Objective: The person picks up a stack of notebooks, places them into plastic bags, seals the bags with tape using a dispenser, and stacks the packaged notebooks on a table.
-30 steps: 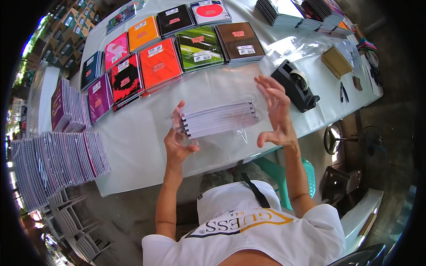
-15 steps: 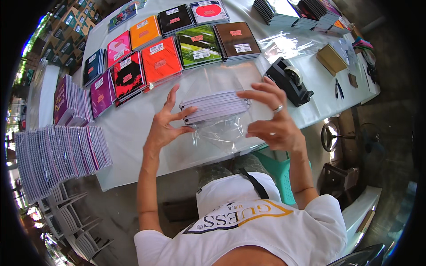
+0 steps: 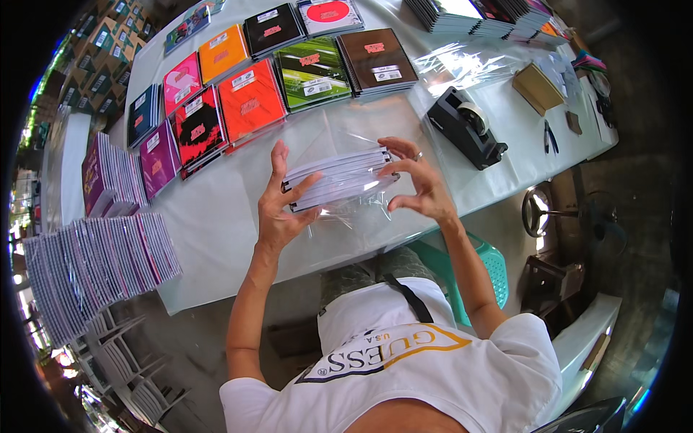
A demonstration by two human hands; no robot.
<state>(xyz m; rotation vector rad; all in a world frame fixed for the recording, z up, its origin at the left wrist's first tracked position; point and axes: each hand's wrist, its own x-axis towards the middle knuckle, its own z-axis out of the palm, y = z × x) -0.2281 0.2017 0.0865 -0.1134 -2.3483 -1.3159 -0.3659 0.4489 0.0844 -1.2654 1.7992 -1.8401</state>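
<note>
A stack of thin notebooks (image 3: 336, 177), edge on with white page edges, sits inside a loose clear plastic bag (image 3: 354, 206) over the near part of the table. My left hand (image 3: 281, 206) grips its left end, with fingers and thumb closing on the notebook edges. At the other end, my right hand (image 3: 422, 184) curls its upper fingers onto the stack and plastic, while the thumb hangs lower, apart from the notebooks. The stack tilts, its right end higher in view. Plastic flares out above and below it.
Rows of colourful notebooks, including a red one (image 3: 251, 105), lie beyond my hands. A black tape dispenser (image 3: 465, 130), pliers (image 3: 550, 137) and a brown box (image 3: 538, 88) stand right. Tall wrapped notebook stacks (image 3: 101, 267) crowd the left. A green stool (image 3: 484, 274) is beside me.
My right hand has come in from the right and its fingers now meet the stack's right end. The stack has shifted slightly left and tilted more. My left hand has kept its grip.
</note>
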